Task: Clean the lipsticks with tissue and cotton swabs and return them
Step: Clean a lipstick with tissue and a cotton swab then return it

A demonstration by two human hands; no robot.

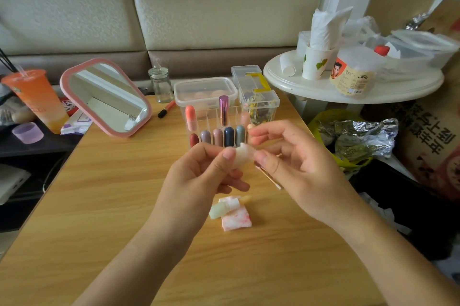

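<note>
My left hand [204, 171] pinches a small white lipstick piece [242, 156] above the wooden table [99, 206]. My right hand [293, 164] touches the same piece with its thumb and holds a cotton swab [270, 177] under its fingers. On the table below lie a pale lipstick tube [224, 207] and a folded tissue [236, 222] with red stains. Behind my hands stands a clear organizer [214, 116] with several capsule-shaped lipsticks and a tall purple lipstick [223, 110].
A pink-framed mirror [107, 98] leans at the left, next to an orange drink cup [34, 99]. A glass jar [160, 84], a lidded plastic box [205, 90] and a clear swab box [256, 96] stand at the back. A round white side table [348, 81] carries tissue and containers.
</note>
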